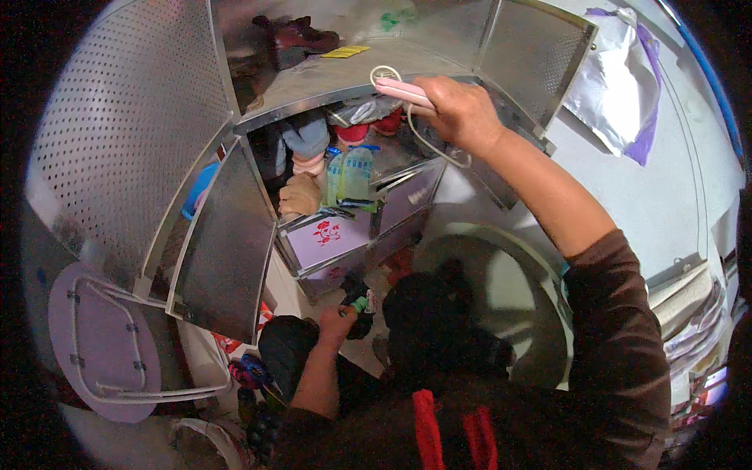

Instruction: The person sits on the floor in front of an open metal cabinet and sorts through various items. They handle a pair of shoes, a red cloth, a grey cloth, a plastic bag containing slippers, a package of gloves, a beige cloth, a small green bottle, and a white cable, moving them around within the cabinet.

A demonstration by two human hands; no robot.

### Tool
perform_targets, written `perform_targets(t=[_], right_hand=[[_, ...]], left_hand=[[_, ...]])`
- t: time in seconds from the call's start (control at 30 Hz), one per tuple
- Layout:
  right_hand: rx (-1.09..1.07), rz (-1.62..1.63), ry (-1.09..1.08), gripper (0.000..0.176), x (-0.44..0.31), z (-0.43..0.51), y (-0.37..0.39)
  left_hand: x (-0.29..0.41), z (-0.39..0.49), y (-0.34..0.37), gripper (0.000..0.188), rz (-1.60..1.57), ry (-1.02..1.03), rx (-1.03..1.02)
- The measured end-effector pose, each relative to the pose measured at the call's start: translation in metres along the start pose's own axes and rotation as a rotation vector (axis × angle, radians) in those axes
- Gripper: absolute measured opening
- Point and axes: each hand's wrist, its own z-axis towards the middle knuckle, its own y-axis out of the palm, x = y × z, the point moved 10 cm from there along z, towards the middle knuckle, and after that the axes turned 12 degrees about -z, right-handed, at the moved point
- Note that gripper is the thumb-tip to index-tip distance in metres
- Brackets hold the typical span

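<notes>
My right hand (464, 111) grips a flat pink object (405, 92) with a looped white cord (420, 138), held up in front of the open metal cabinet (352, 97). My left hand (338, 323) is low near my knee, closed on a small green object (360, 304) whose kind I cannot tell. On the cabinet's lower shelf are several pairs of slippers and a brown shoe (299, 195), and clear plastic packets with green edges (356, 173) beside them. Dark footwear (305, 41) and a yellow strip (345, 51) lie on the upper shelf.
Mesh cabinet doors (226, 235) stand open left and right. Below the shelf are lilac drawers with a red flower print (326, 238). A folded round stool or table (103, 346) leans at the left. A large round tub (517, 294) stands at the right. A silvery sheet (611, 82) hangs on the wall.
</notes>
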Motion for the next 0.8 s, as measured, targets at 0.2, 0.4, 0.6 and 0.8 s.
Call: perform_targets(t=[0.2,0.4,0.6,0.8], right_hand=[[-0.081,-0.227,0.123,0.037,0.019,-0.003,0.116],[-0.324,-0.056,0.080,0.036,0.005,-0.097,0.254],[-0.624,-0.150,0.066,0.044,0.026,-0.130,0.357],[-0.415,-0.308,-0.125,0.053,0.030,-0.108,0.359]], left_hand=[[0.010,0.003,-0.001,0.045,-0.046,0.113,0.016],[-0.016,0.010,0.023,0.045,-0.087,-0.054,-0.159],[-0.014,0.014,0.027,0.045,-0.175,-0.086,-0.061],[0.016,0.014,0.023,0.045,-0.151,-0.028,-0.138]])
